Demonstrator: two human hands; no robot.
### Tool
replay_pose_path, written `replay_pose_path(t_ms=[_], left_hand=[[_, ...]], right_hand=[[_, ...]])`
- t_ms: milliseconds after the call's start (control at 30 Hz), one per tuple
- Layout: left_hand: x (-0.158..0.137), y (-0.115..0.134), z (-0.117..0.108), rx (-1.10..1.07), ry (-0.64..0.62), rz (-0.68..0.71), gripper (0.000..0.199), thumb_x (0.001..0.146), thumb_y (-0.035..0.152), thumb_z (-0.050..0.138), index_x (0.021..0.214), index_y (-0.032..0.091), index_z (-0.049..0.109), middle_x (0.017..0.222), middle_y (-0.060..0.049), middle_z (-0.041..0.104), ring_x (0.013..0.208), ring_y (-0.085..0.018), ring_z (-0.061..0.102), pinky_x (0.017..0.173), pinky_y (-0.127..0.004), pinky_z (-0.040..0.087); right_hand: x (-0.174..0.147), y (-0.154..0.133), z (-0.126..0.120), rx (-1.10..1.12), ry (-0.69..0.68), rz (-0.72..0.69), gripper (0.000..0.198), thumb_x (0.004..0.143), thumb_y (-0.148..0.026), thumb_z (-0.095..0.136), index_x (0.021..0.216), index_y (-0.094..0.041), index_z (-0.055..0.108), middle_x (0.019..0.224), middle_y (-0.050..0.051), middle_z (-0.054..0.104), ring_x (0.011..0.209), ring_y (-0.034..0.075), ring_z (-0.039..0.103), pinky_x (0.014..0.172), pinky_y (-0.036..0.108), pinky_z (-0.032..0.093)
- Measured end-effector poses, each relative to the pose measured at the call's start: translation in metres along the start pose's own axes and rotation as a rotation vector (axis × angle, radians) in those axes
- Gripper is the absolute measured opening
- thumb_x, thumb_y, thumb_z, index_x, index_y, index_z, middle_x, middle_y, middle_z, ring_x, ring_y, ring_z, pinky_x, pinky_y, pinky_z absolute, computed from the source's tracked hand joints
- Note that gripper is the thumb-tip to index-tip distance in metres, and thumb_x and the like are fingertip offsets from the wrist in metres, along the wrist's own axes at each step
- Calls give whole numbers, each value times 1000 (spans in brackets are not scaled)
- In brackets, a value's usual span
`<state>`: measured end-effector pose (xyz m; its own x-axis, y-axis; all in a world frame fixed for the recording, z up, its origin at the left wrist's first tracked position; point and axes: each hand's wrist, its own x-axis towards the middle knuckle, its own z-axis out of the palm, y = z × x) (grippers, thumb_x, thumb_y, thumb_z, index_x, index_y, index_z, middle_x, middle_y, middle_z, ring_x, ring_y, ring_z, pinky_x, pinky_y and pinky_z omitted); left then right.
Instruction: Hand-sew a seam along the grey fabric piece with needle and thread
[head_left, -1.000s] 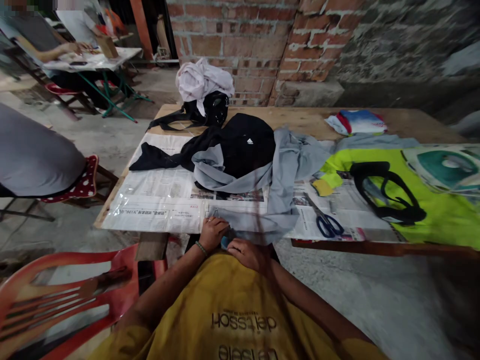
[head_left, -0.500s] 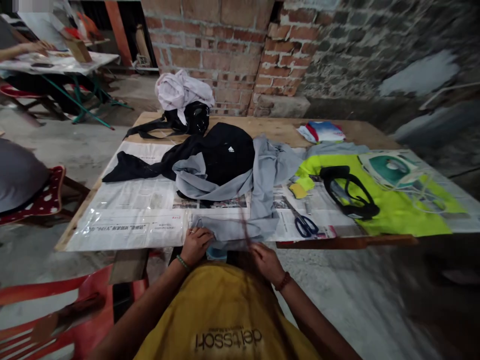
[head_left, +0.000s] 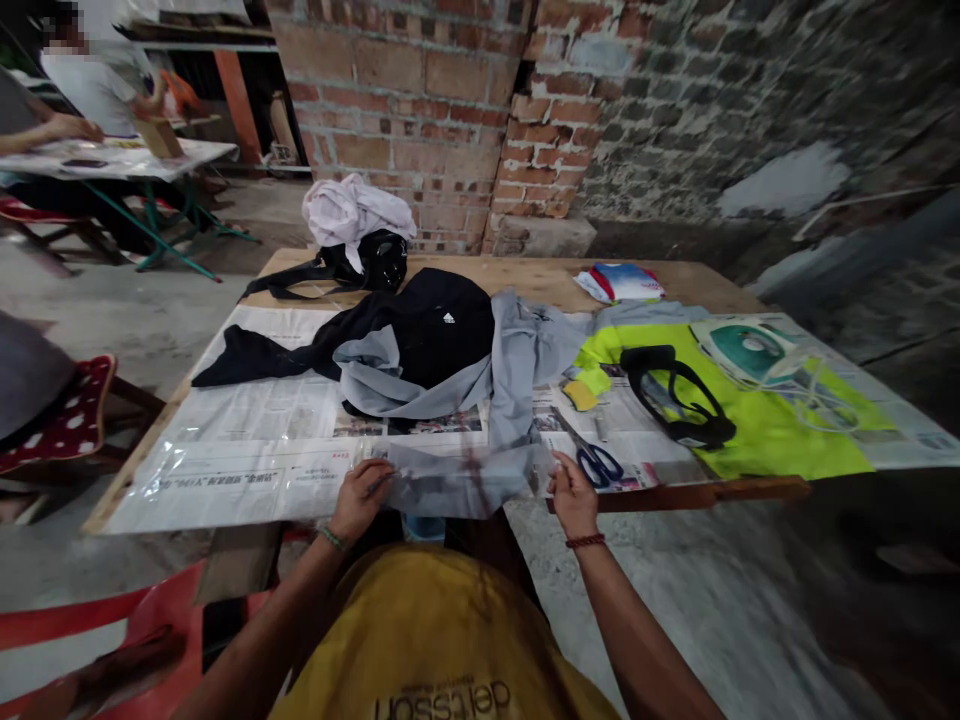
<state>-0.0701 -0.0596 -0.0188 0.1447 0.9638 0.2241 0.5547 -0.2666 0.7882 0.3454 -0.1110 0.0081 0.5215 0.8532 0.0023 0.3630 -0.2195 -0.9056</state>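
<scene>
At the table's front edge, a thin translucent grey sheet (head_left: 457, 485) is stretched sideways between my hands. My left hand (head_left: 361, 497) pinches its left end, and my right hand (head_left: 574, 495) pinches its right end. Just beyond the sheet lies a black and grey jacket (head_left: 457, 320), its grey sleeve running toward the sheet. Scissors with dark blue handles (head_left: 598, 465) lie right beside my right hand, apart from it. What exactly the sheet is made of I cannot tell.
Newspaper under clear plastic (head_left: 247, 450) covers the table. To the right, a green and white iron (head_left: 750, 350) and a black strap headset (head_left: 679, 400) rest on a neon yellow garment (head_left: 795, 440). A black bag (head_left: 382, 262) stands behind. People sit at left, near a red chair (head_left: 161, 640).
My right hand has moved right and slightly up, drawing the translucent sheet wide. My left hand has shifted a little left. The whole view has tilted slightly.
</scene>
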Motion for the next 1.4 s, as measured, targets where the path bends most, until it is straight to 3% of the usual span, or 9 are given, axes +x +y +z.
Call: replay_pose_path(t_ms=[200,333,467,600,733,900,1133,1267,1400], left_hand=[[4,2,2,-31,0,-20,16,92,29,70,95,29,86,110,-7,89,106,-29,82,100,-45,72],[14,10,-3,-40,23,19,13,96,31,69,95,26,81,119,-10,88,117,-30,80,106,-47,70],[28,17,-7,-90,-24,-13,14,100,34,66,99,24,76,109,-8,87,109,-28,79,102,-42,67],[42,17,2,-147,23,-107,16,102,36,63,95,25,72,83,-2,75,79,-23,71,76,-33,62],[48,12,16,-88,46,-170,16,105,32,60,92,25,66,82,-2,73,80,-23,71,75,-32,59],[48,13,21,-65,-2,-253,10,102,26,60,97,24,68,89,-3,78,87,-25,76,81,-32,61],[43,13,21,-354,-62,-347,20,81,26,79,100,22,75,94,-7,81,97,-31,77,90,-38,62],[42,7,23,-453,7,-440,23,81,30,84,100,20,76,89,-4,78,93,-28,74,87,-38,62],[41,1,23,-541,-64,-471,25,81,34,88,97,18,79,90,-4,79,89,-24,72,83,-35,61]], right_hand=[[16,-20,9,-256,-240,-400,25,96,-30,67,112,-22,84,123,19,81,123,34,72,120,50,56],[32,-23,25,-387,-441,-536,26,87,-31,80,112,-24,85,123,16,82,127,37,71,120,57,56],[41,-32,38,-297,-510,-380,7,89,-27,78,88,-23,83,97,10,82,100,29,76,104,45,62],[39,-55,41,-158,-533,-114,10,86,-17,79,77,-18,83,87,7,82,89,24,73,90,35,56],[35,-72,44,-62,-500,47,15,85,-10,79,71,-14,83,81,7,80,83,21,69,84,31,53],[40,-67,50,-12,-454,79,16,85,-19,81,71,-14,83,82,8,81,84,22,70,84,32,54],[47,-42,55,-51,-426,62,40,68,-56,91,66,-20,75,78,8,78,84,26,69,84,37,57],[45,-33,61,-69,-362,62,40,71,-58,82,63,-21,70,71,5,71,78,23,62,80,36,53],[47,-25,65,-99,-355,1,35,74,-56,77,68,-22,75,78,8,78,82,25,68,82,36,57]])
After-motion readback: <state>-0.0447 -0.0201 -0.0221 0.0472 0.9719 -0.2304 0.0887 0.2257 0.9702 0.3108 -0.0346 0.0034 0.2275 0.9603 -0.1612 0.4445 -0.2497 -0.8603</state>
